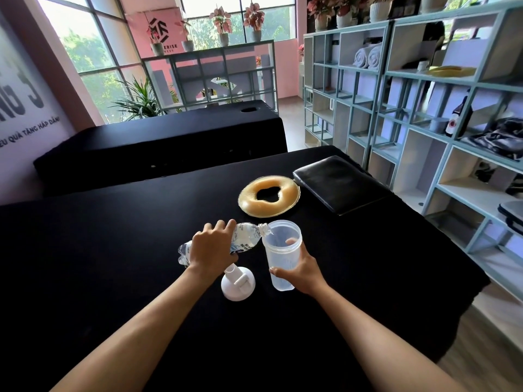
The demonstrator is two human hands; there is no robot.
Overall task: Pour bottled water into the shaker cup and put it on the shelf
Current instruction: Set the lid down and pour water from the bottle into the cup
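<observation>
Tipping water bottle (246, 236) — left hand (212, 247) wrapped round it, mouth at shaker cup (281, 250) rim; right hand (300, 271) clasps cup — flow probably started.

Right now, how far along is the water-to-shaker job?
Done: the shaker lid is off, lying on the black table. In hand: the left hand tips the water bottle with its mouth at the rim of the shaker cup, which the right hand steadies. Little water shows inside. Left: finish pouring, then move the cup to the shelf.
</observation>
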